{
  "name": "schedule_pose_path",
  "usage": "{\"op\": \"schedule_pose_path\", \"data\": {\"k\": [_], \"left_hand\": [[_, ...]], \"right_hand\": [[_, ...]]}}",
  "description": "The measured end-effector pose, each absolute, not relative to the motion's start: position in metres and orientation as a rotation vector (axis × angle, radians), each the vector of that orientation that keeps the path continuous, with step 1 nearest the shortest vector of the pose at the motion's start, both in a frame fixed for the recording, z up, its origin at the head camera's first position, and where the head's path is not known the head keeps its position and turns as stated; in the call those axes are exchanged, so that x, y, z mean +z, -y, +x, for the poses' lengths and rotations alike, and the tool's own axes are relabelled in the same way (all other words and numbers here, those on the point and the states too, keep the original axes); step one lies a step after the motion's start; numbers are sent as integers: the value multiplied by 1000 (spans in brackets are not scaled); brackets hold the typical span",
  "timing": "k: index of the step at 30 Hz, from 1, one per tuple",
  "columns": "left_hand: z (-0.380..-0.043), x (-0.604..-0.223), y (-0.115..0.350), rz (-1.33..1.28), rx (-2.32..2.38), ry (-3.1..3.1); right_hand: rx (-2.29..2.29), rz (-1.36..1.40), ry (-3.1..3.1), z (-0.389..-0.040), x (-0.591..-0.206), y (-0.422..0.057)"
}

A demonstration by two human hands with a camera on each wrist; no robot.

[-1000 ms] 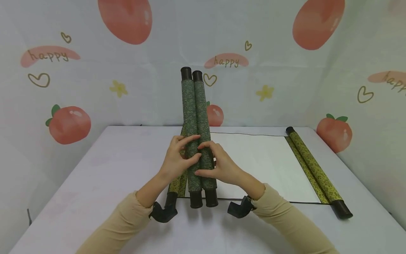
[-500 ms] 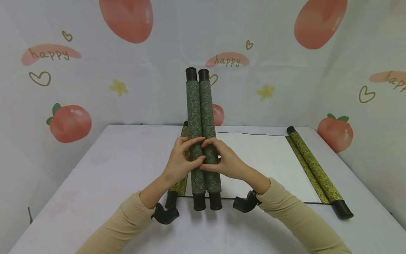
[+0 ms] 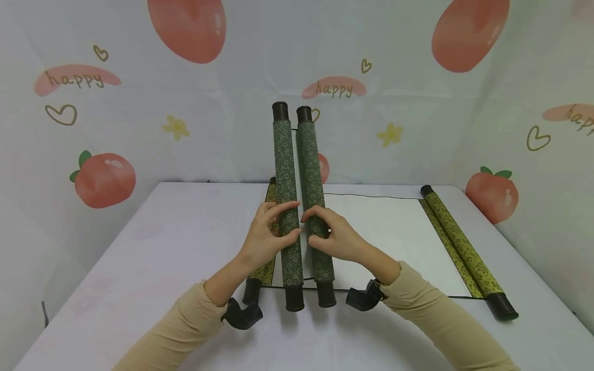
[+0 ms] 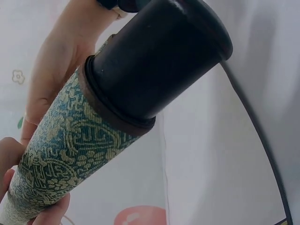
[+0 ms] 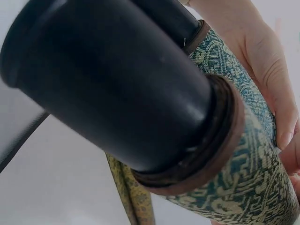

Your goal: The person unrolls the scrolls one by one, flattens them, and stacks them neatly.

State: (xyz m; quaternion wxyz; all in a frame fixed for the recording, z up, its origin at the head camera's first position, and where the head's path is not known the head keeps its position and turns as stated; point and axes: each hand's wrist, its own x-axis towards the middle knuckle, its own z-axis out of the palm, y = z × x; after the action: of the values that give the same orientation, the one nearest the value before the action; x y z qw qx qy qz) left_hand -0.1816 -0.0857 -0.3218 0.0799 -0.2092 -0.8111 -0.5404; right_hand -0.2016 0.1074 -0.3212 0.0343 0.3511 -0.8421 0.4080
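A green brocade hanging scroll with black end knobs is held up over the table, its rollers pointing away from me. My left hand [image 3: 262, 234] grips the left roller [image 3: 286, 170], thumb and fingers curled round it. The right roller [image 3: 310, 170] is gripped by my right hand [image 3: 340, 237]. Between the rollers shows a narrow strip of white paper [image 3: 295, 165]. In the left wrist view a black knob [image 4: 159, 56] fills the top, with patterned cloth [image 4: 79, 145] below. Another black knob [image 5: 117, 89] looms large in the right wrist view.
Beneath lies a second, unrolled scroll with white paper [image 3: 380, 237] on the white table [image 3: 185, 232]. Its yellow right roller [image 3: 464, 247] is near the table's right side; its left roller [image 3: 270, 193] is partly hidden. A fruit-print curtain [image 3: 223, 93] hangs behind.
The green scroll shifted slightly right. Its two rollers, which were side by side, now stand apart with white paper showing between them, as my right hand moved right.
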Motion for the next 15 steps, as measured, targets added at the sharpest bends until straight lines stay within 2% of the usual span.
{"op": "schedule_pose_path", "data": {"k": [15], "left_hand": [[-179,-319,86,-598,-1595,2464]], "right_hand": [[1164,985,2596,-203,-321,-113]]}}
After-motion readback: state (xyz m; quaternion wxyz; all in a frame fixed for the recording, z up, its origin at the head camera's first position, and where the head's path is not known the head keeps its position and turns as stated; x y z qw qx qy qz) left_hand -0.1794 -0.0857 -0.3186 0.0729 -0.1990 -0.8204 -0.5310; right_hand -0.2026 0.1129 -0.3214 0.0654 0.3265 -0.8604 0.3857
